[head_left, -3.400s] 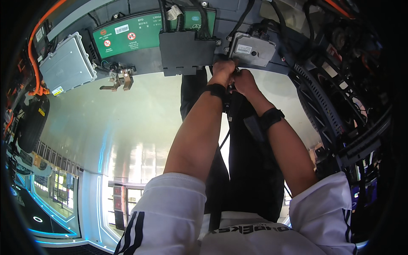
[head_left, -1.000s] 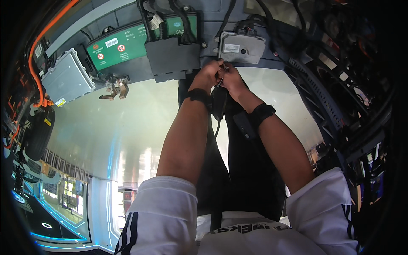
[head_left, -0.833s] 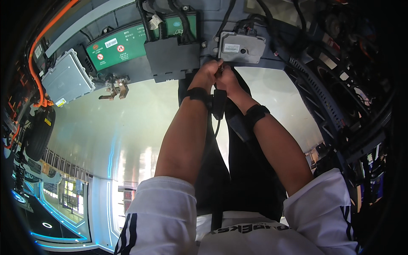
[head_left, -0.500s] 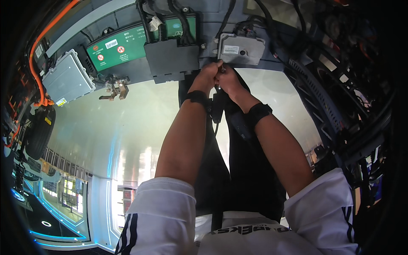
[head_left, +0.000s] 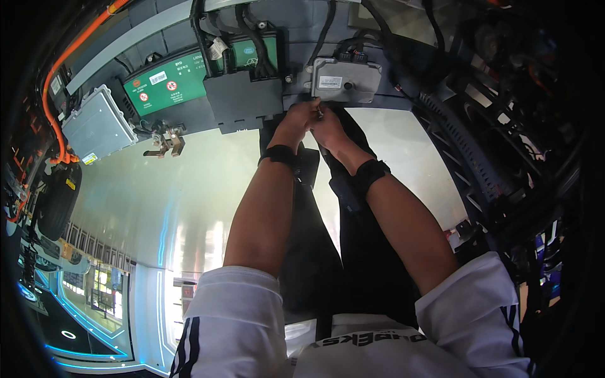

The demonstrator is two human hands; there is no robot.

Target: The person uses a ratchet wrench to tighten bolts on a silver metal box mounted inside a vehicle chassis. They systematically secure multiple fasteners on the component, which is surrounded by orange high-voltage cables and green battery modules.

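Observation:
My left hand and my right hand are together, both closed, just below a silver-grey control unit with black cables at its top. A small shiny piece shows between the fingers, too small and too covered to name. Left of my hands stands a dark grey box-shaped cover, with thick black cables running to it. It sits in front of a green battery. Each wrist wears a black strap, and a dark block-shaped device is beside the left one.
To the left are a metal bracket, a finned silver module, an orange cable and a tyre. A dark slotted frame runs down the right side. A pale glossy floor lies below the parts.
The view has shifted a little, so the parts appear slightly lower and further left. My hands stay together and closed; the thin silver bit below them no longer shows.

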